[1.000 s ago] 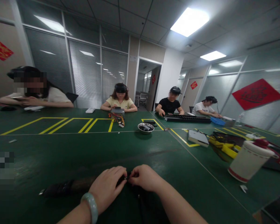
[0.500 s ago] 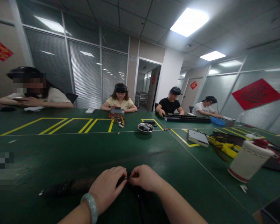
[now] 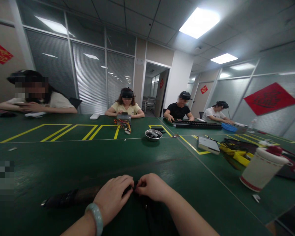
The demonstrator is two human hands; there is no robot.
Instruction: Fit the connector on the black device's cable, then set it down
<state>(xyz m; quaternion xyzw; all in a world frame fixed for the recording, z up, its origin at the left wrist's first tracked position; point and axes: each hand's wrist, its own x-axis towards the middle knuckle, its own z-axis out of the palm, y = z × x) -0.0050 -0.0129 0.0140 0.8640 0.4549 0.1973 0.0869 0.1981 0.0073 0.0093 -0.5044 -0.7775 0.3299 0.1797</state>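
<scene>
On the green table (image 3: 76,164), a long dark tube-like thing (image 3: 64,199) with a shiny tip runs from the left toward my hands; its exact kind cannot be made out. My left hand (image 3: 115,193), a pale green bangle at its wrist, lies across its right end with thumb and fingers closed in a pinch. Opposite, my right hand (image 3: 151,187) is closed too, its fingertips pinching a small black piece close to the left fingertips. Dark material (image 3: 158,218) hangs or lies below my right hand. The fingers hide most of the small part between them.
Ahead stands a metal bowl (image 3: 153,134) with dark pieces in it. To the right are a white-and-red cup (image 3: 262,170), a grey flat box (image 3: 208,145) and a yellow tray (image 3: 243,158). Several people sit across the table, one behind a metal box with coloured wires (image 3: 124,123).
</scene>
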